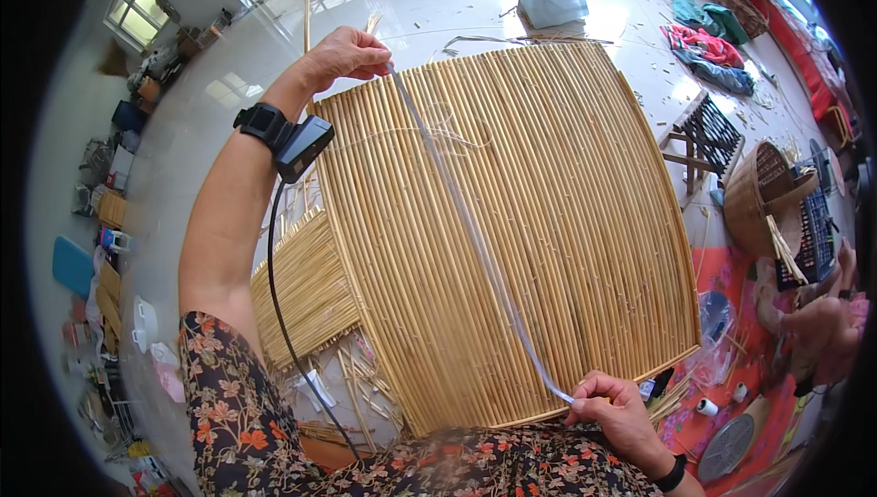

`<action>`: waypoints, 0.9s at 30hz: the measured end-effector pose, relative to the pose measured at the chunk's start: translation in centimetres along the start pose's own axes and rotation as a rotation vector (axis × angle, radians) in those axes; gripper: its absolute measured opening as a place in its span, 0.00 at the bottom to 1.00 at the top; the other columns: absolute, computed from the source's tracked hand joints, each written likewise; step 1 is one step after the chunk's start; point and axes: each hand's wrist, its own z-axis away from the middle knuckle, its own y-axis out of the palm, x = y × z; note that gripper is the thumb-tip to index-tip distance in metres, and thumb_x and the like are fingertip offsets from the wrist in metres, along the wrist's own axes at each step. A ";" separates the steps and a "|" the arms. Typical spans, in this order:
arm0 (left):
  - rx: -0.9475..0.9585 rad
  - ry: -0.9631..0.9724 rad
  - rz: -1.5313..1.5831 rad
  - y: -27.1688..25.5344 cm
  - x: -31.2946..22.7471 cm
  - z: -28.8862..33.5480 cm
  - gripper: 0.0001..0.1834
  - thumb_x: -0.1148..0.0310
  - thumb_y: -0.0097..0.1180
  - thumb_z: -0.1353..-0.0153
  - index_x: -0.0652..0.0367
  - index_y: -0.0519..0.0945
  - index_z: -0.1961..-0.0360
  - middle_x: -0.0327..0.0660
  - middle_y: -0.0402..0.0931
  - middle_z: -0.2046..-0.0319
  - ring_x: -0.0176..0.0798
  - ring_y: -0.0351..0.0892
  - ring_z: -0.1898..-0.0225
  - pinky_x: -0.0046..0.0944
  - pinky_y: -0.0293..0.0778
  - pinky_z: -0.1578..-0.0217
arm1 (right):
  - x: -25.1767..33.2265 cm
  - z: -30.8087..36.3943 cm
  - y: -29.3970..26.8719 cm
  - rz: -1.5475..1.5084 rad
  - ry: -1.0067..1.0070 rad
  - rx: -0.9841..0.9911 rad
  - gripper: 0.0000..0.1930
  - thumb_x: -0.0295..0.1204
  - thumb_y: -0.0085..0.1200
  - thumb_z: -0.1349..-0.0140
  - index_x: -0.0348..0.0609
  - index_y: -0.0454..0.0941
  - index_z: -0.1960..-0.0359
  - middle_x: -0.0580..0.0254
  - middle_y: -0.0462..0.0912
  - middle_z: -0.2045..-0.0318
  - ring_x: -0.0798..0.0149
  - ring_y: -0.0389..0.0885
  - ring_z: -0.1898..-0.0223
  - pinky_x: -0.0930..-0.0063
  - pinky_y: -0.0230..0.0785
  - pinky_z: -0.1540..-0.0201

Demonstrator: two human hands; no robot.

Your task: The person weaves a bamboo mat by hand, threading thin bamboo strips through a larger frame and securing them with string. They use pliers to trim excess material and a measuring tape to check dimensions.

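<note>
The person's L hand (343, 57) pinches a pale strip (470, 223) at the far edge of the mat (566, 205); R hand (614, 406) grasps it nr the close edge, so it runs btwn the two, over the mat. I see a small mat (306, 287) below L hand, basket (756, 200) well beyond & right of R hand.

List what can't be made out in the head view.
Head view:
- Flexible tape, both ends: hidden by the pinching fingers of the left hand and right hand.
- Any markings on it: too small and blurred.
- Smaller reed mat, right side: covered by the larger reed mat.
- Other person, far right: partly cut off by the dark fisheye rim.
</note>
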 end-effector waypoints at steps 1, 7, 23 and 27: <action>0.001 0.014 0.036 0.1 0.2 0.2 0.14 0.57 0.62 0.30 0.58 0.85 0.56 0.39 0.88 0.61 0.32 0.88 0.58 0.34 0.82 0.53 | -0.2 -0.1 -0.1 0.016 -0.001 0.002 0.03 0.22 0.58 0.36 0.35 0.79 0.67 0.63 0.80 0.67 0.67 0.86 0.68 0.76 0.78 0.60; 0.003 -0.006 0.071 -1.1 0.5 1.1 0.13 0.58 0.61 0.30 0.58 0.85 0.58 0.39 0.88 0.60 0.32 0.88 0.57 0.36 0.83 0.50 | 0.2 -0.6 0.1 0.139 -0.061 0.030 0.03 0.22 0.58 0.36 0.34 0.80 0.67 0.65 0.78 0.68 0.72 0.84 0.65 0.77 0.76 0.57; 0.020 -0.043 -0.218 0.3 1.7 1.7 0.08 0.67 0.64 0.33 0.61 0.86 0.63 0.32 0.81 0.73 0.25 0.78 0.72 0.29 0.79 0.67 | -0.9 -1.7 -0.5 0.210 0.020 0.063 0.03 0.22 0.59 0.36 0.35 0.79 0.67 0.66 0.80 0.69 0.72 0.84 0.66 0.78 0.77 0.59; 0.012 -0.009 -0.242 1.0 2.0 1.5 0.08 0.68 0.64 0.34 0.63 0.87 0.63 0.31 0.80 0.73 0.25 0.75 0.74 0.29 0.74 0.71 | -1.0 -1.6 -0.7 0.175 0.050 0.039 0.03 0.22 0.58 0.35 0.35 0.79 0.67 0.66 0.80 0.69 0.73 0.84 0.66 0.78 0.77 0.59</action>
